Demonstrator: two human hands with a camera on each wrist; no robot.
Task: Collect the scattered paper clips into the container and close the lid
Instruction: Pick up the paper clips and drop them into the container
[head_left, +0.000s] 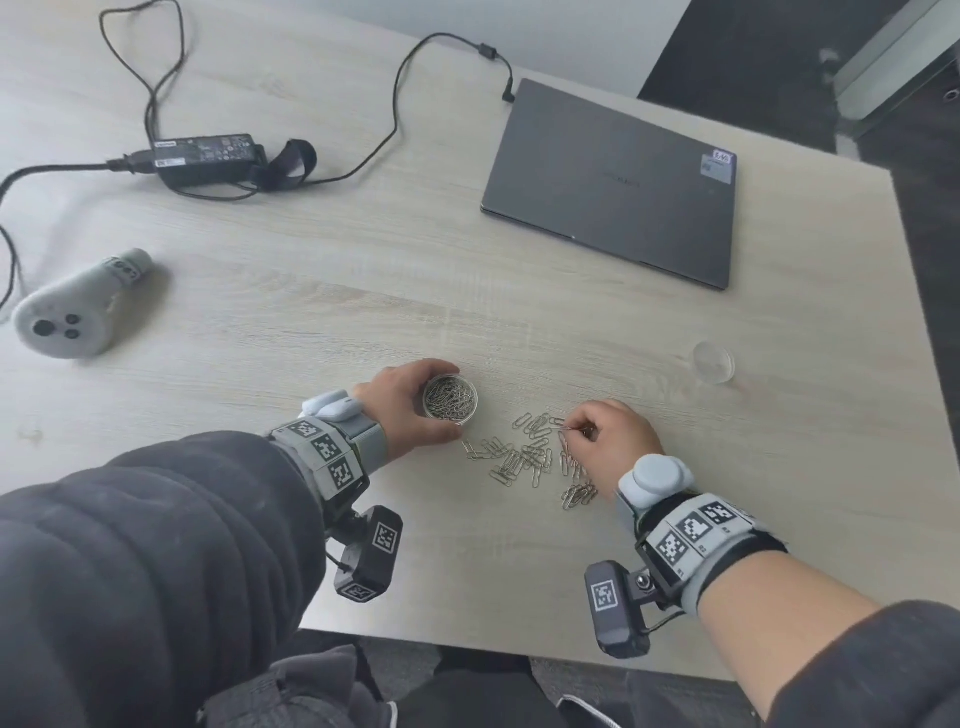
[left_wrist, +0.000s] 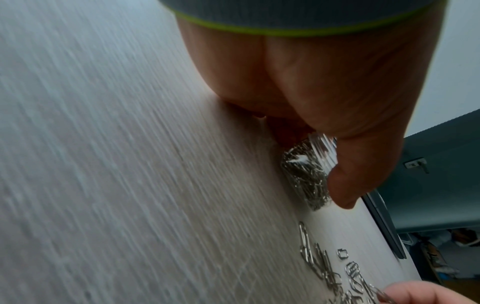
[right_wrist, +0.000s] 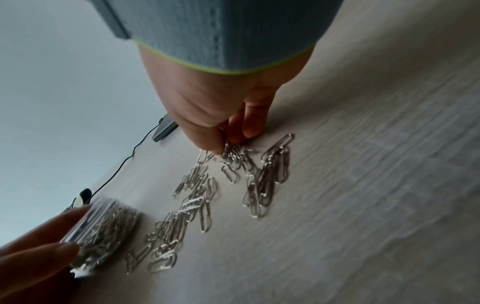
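A small round clear container (head_left: 450, 399) (left_wrist: 306, 170) (right_wrist: 103, 230) stands on the table, nearly full of silver paper clips. My left hand (head_left: 410, 402) (left_wrist: 324, 92) grips its side with curled fingers and thumb. Several loose paper clips (head_left: 524, 457) (right_wrist: 233, 185) (left_wrist: 324, 265) lie scattered just right of it. My right hand (head_left: 610, 431) (right_wrist: 221, 115) is at the far edge of the pile, its thumb and fingers pinching a small bunch of clips (right_wrist: 233, 153) against the table. The clear round lid (head_left: 714, 362) lies apart on the right.
A shut grey laptop (head_left: 613, 182) lies at the back right. A black power adapter (head_left: 208, 156) with its cables sits at the back left. A grey hand controller (head_left: 78, 306) lies at the left. The table's near edge (head_left: 467, 647) runs close to my body.
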